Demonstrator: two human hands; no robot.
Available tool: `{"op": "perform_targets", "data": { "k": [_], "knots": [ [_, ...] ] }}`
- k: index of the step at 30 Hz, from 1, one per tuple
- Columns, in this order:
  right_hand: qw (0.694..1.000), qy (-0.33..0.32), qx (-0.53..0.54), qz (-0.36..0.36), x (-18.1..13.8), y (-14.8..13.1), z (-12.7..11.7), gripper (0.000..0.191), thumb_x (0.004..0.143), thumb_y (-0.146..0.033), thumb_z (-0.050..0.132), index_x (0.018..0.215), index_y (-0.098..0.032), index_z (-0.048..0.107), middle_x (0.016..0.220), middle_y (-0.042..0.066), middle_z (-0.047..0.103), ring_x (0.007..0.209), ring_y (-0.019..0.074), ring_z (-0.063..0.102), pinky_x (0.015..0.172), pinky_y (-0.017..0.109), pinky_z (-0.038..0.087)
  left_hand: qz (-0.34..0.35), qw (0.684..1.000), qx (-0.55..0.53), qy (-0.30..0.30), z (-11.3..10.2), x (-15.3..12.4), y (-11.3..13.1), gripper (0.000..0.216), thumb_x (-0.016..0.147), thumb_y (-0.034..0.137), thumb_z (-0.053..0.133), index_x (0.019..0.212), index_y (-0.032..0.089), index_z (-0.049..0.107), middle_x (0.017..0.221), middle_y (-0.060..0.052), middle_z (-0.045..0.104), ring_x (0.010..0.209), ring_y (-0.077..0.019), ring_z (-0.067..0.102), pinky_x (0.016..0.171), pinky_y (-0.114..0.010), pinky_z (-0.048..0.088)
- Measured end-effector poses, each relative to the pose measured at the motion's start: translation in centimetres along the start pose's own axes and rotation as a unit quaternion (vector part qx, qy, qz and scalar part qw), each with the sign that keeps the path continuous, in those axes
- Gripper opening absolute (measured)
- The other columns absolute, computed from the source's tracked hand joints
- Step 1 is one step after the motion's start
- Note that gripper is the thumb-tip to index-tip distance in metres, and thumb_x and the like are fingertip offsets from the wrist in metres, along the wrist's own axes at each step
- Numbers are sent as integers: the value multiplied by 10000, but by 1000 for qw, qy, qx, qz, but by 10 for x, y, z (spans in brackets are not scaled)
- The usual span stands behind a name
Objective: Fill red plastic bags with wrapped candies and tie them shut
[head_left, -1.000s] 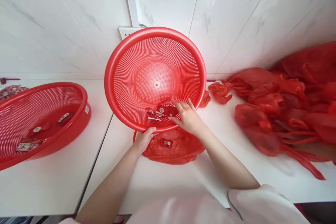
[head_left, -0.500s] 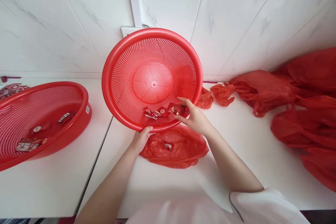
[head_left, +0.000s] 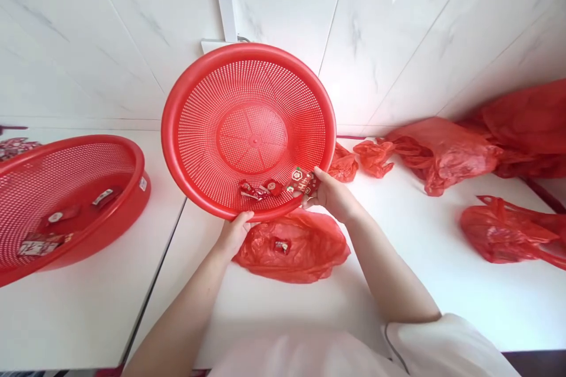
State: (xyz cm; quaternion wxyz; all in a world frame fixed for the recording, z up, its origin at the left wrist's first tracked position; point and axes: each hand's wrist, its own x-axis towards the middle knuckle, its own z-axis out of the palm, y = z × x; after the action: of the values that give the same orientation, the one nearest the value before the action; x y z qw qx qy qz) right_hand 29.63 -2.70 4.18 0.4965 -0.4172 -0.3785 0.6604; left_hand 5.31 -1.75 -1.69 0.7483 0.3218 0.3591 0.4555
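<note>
Fingers of the left hand [head_left: 232, 235] clamp the near rim of the round red plastic mesh basket [head_left: 198, 129], tipped up over a crumpled red plastic bag [head_left: 305, 256] near the front edge of the white worktop [head_left: 398, 283]. The right hand [head_left: 333, 197] pinches a small red printed packet [head_left: 303, 179] at the basket's low wall, loose red packets [head_left: 259, 190] beside it. Holding the tilt steady should keep them pooled there

Bright, even daylight – glare streaks the glossy wall tiles [head_left: 398, 6] at upper right, and the red basket [head_left: 207, 88] casts a pink glow on them. Soft, faint shadows lie on the white bench [head_left: 442, 294]. The wide lens bows the edges – the pale sleeve [head_left: 318, 353] at the bottom is blurred
</note>
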Motion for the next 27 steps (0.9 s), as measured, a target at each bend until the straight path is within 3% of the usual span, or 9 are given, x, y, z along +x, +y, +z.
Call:
{"op": "perform_targets", "data": {
  "k": [2, 5, 8, 13, 17, 22, 27],
  "knots": [
    [1000, -6, -6, -10, -3, -1, 1, 399, 898, -524, 509, 965, -155, 644, 766, 62, 681, 616, 149, 632, 612, 282, 552, 0, 1000, 3, -6, -1, 0, 0, 209, 722, 219, 663, 915, 147, 696, 971, -76, 743, 1036, -293, 666, 929, -424, 507],
    [999, -40, -24, -25, -10, -6, 4, 257, 840, -339, 645, 1055, -198, 636, 991, 49, 678, 810, 146, 658, 705, 262, 563, 4, 1000, 8, -9, 0, -1, 0, 205, 727, 219, 661, 919, 161, 703, 974, -67, 740, 1020, -292, 671, 914, -417, 513],
    [998, -66, -2, -18, -14, -11, 6, 376, 773, -211, 704, 1130, -260, 598, 1120, 27, 646, 946, 160, 651, 747, 274, 572, 6, 1000, 16, -2, 1, -2, 2, 238, 728, 216, 661, 956, 164, 706, 969, -63, 738, 979, -286, 683, 874, -408, 529],
    [997, -63, 53, 3, -13, -7, 8, 311, 853, -467, 630, 992, -190, 647, 895, 47, 679, 679, 121, 636, 580, 234, 549, 1, 1000, 17, -6, 3, -3, 3, 248, 732, 214, 652, 969, 161, 704, 950, -58, 735, 957, -275, 685, 841, -391, 539],
    [999, -41, -22, -28, -11, -2, 10, 278, 812, -422, 710, 819, -149, 657, 705, 22, 651, 569, 81, 572, 546, 192, 497, 10, 1000, 11, -4, 1, -1, 2, 251, 729, 200, 654, 974, 162, 700, 944, -57, 736, 953, -266, 686, 856, -387, 531],
    [988, -46, -112, -93, -12, 0, 13, 274, 818, -407, 708, 768, -140, 665, 688, 25, 648, 567, 94, 573, 525, 210, 462, 18, 1000, 0, -1, -1, 0, 1, 294, 729, 198, 663, 1021, 164, 688, 1005, -61, 728, 996, -269, 673, 875, -392, 525],
    [984, -27, -149, -89, -14, -3, 15, 286, 797, -415, 724, 770, -137, 667, 692, 33, 660, 554, 109, 594, 543, 239, 497, 21, 1000, 10, 0, 2, -2, 3, 314, 735, 192, 660, 1045, 150, 685, 1011, -74, 726, 1007, -273, 669, 872, -396, 528]
  ]
}}
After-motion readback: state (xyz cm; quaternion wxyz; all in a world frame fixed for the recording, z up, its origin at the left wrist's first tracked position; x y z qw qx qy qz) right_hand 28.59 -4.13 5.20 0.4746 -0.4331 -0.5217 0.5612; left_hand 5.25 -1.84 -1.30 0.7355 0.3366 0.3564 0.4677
